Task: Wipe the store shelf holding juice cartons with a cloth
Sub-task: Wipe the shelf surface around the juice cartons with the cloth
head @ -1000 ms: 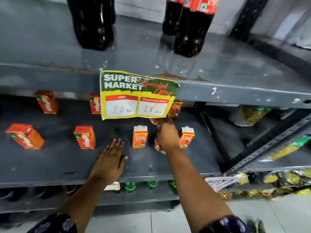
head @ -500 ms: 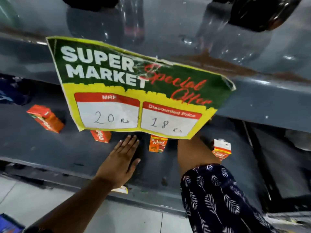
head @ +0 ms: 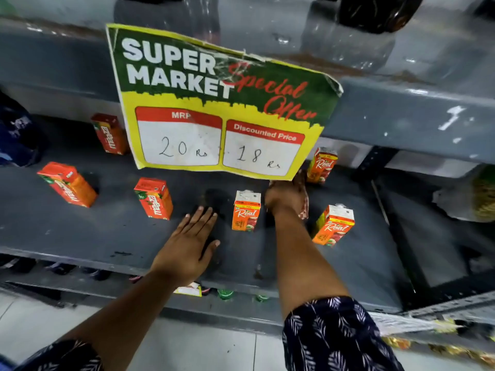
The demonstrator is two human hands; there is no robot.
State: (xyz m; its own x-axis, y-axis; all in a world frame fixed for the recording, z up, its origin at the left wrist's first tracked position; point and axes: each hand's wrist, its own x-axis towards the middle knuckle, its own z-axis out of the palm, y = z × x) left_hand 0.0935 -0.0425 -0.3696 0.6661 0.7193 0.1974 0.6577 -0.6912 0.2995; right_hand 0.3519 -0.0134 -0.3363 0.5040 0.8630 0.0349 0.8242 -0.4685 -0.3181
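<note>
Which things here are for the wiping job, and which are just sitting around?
For the job:
- cloth under the right hand
- left hand flat on the shelf
- Real cartons and Maaza cartons standing on it

Just sitting around:
- price sign
- dark bottle on the shelf above
- green bottle caps below
</note>
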